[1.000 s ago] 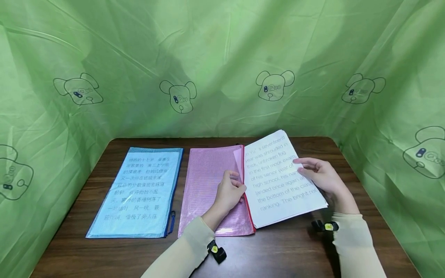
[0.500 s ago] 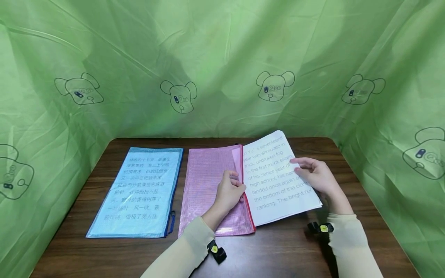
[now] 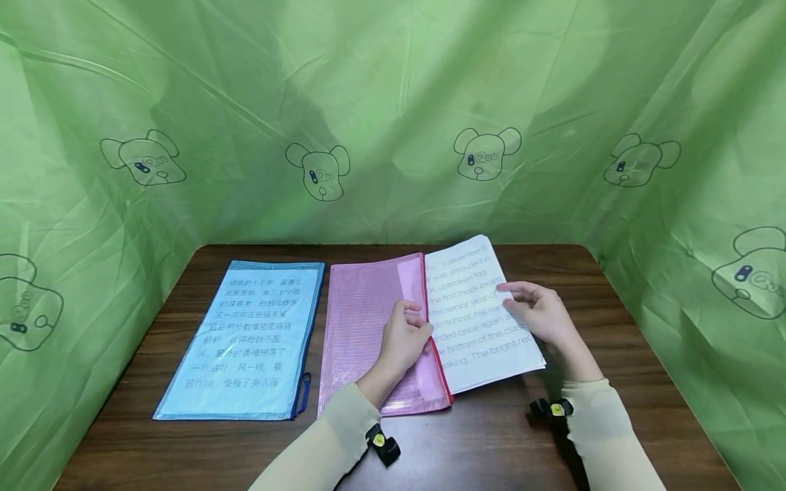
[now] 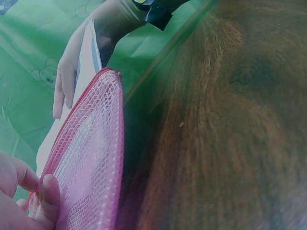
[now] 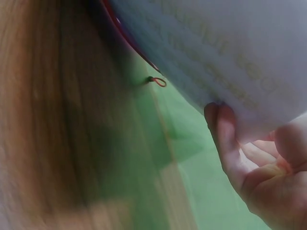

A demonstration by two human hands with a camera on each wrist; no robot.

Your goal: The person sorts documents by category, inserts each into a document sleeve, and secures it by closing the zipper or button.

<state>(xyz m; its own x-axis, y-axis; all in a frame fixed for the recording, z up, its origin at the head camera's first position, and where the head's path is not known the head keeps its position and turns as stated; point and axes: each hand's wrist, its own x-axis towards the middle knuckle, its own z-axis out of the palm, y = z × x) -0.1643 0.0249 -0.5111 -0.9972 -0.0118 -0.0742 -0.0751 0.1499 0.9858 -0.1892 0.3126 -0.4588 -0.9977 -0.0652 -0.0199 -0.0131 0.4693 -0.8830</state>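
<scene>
My left hand (image 3: pixel 402 341) pinches the red-zipped edge of a pink mesh zipper pouch (image 3: pixel 362 314) between thumb and fingers, as the left wrist view also shows. A stack of white printed paper (image 3: pixel 479 320) sits partly inside the pouch's mouth, tilted, its larger part sticking out to the right. On its right edge, my right hand (image 3: pixel 543 314) grips the sheets, thumb on top and fingers at the edge. In the right wrist view the paper (image 5: pixel 240 62) is bent slightly between thumb and fingers. How deep the sheets reach inside is only faintly visible through the mesh.
A blue mesh zipper pouch (image 3: pixel 239 341) holding printed paper lies to the left, its blue zipper pull (image 3: pixel 303 392) on the right side. Everything lies on a dark wooden table (image 3: pixel 467 443). Green cloth (image 3: pixel 393 102) with bear outlines hangs around the table's back and sides.
My right hand has moved left with the paper stack, and more of the stack is now inside the pink pouch. The left hand stays at the pouch's zipped edge.
</scene>
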